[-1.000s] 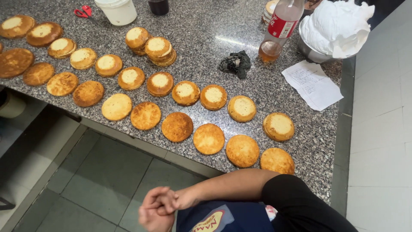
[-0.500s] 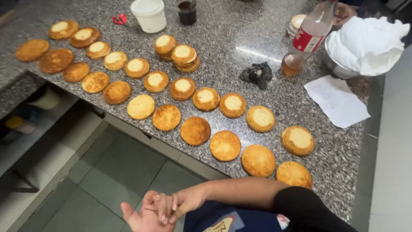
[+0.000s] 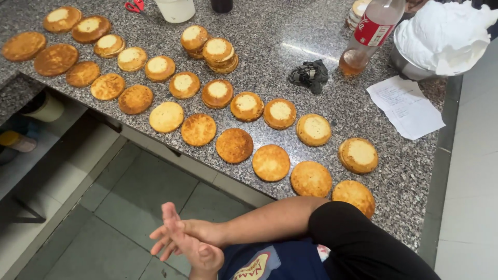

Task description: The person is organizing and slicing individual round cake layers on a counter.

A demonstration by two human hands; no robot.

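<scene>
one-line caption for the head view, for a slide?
Both hands rubbed together, empty, below a granite counter lined with golden round cakes.

Granite counter: round cakes (rows), bottle, paper.

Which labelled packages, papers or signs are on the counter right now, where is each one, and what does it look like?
Plastic bottle: far right of the counter, clear, red label with white print, a little amber liquid at the bottom.
Paper sheet: right edge of the counter, near the bottle, white, lying flat, covered in small writing.
White tub: top edge, beside red-handled scissors, no label visible.
No screens or signs.
</scene>
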